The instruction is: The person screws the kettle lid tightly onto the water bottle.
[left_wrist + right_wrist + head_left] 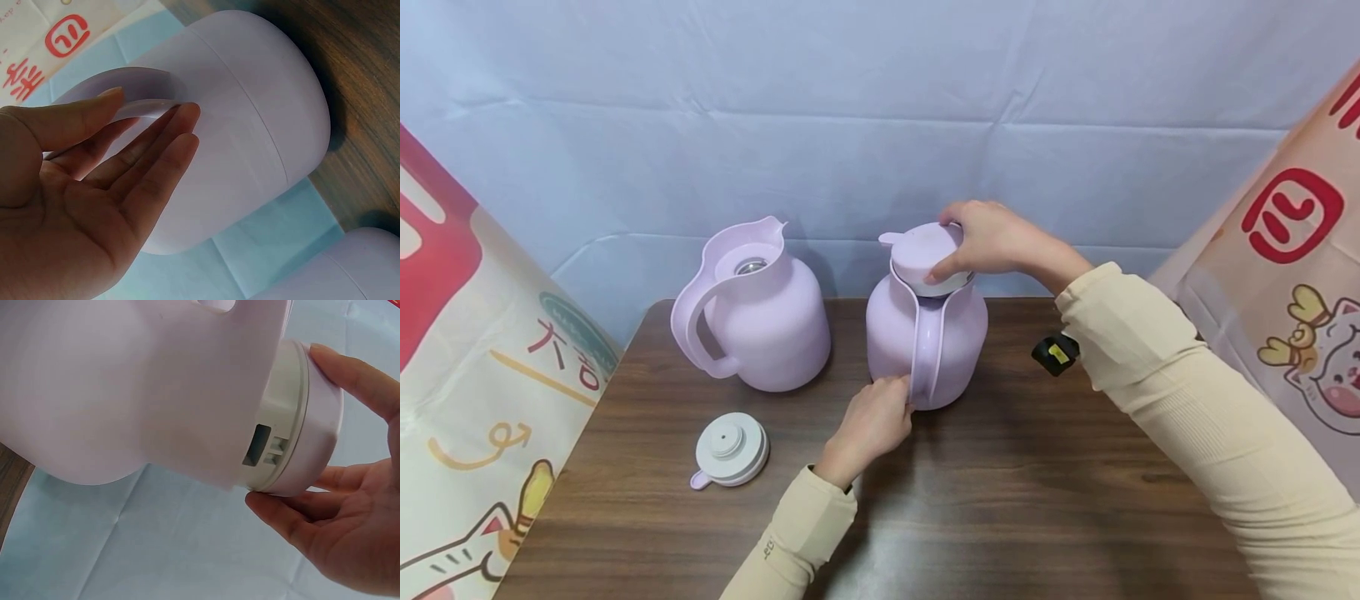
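Note:
A lilac vacuum jug (889, 333) stands upright on the table, its handle (929, 346) toward me. Low on that handle, my left hand (872, 417) pinches it between thumb and fingers; the left wrist view shows the fingertips along the handle (147, 109). My right hand (996, 239) grips the round lilac-and-white lid (927, 248) at the jug's mouth. From the right wrist view, the lid (320, 434) sits partly in the neck, its white side with a dark slot showing above the rim. The fingers spread around the lid's edge.
Left of it stands a second lilac jug (778, 329) without a lid, its steel mouth showing. In front lies another lid (730, 447), white underside up. A black object with a yellow label (1055, 354) is near the right sleeve. Pale cloth (850, 150) hangs behind the wooden table (1000, 517).

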A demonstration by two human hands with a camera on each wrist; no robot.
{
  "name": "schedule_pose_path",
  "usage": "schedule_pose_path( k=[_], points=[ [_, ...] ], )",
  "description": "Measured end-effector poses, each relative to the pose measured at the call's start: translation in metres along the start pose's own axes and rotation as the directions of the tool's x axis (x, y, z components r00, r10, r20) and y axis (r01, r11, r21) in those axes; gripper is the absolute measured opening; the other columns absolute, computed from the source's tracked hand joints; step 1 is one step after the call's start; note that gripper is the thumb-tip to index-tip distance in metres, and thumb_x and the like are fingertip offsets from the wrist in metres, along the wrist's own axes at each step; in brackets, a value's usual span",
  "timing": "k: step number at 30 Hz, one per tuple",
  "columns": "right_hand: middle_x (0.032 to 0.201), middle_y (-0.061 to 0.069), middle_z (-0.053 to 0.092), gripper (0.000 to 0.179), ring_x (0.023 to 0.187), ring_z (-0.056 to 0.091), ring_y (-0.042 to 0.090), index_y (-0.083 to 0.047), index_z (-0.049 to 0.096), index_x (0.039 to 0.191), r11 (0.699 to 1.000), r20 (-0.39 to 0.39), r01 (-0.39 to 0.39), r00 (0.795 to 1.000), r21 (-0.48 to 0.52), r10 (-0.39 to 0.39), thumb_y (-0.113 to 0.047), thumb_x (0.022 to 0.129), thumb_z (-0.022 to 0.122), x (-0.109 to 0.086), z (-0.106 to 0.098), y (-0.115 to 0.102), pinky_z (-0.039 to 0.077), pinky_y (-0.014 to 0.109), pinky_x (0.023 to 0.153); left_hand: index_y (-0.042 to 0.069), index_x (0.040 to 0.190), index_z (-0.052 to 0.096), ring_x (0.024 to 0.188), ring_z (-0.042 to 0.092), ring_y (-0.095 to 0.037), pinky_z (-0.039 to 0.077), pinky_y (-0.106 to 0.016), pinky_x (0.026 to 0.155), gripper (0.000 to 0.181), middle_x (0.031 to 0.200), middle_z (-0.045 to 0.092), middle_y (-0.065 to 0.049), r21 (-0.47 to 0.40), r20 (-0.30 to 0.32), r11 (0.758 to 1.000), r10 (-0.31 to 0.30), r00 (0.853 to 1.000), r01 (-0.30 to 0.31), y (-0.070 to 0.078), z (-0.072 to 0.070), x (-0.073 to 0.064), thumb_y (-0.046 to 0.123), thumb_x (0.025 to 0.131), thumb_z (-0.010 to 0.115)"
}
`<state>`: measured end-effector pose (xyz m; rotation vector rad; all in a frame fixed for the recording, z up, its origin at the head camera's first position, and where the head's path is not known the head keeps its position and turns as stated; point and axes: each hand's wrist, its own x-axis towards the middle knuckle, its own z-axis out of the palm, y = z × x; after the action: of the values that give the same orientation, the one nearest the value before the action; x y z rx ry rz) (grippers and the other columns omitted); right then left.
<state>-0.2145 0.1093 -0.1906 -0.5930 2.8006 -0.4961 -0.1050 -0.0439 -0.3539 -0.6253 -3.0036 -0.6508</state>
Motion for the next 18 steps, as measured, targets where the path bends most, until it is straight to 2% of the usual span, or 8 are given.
schedule_pose_path(
  k=[18],
  points=[
    [0.120,0.019,0.050,0.073,0.105,0.046,0.032,0.001,0.043,0.126,0.999,-0.031,-0.012,0.999,0.031,0.013,-0.032,0.070,0.075,-0.0027,0.0054,0.0023,0.038,0.044,0.085,0.007,0.078,0.057,0.072,0.062,-0.026,0.047,-0.037,0.056,0.008,0.074,0.062,-0.007,0.002,-0.012,1.000,0.010,1.000,-0.010,-0.0007,0.0014,-0.0008,0.003,0.078,0.064]
  ],
)
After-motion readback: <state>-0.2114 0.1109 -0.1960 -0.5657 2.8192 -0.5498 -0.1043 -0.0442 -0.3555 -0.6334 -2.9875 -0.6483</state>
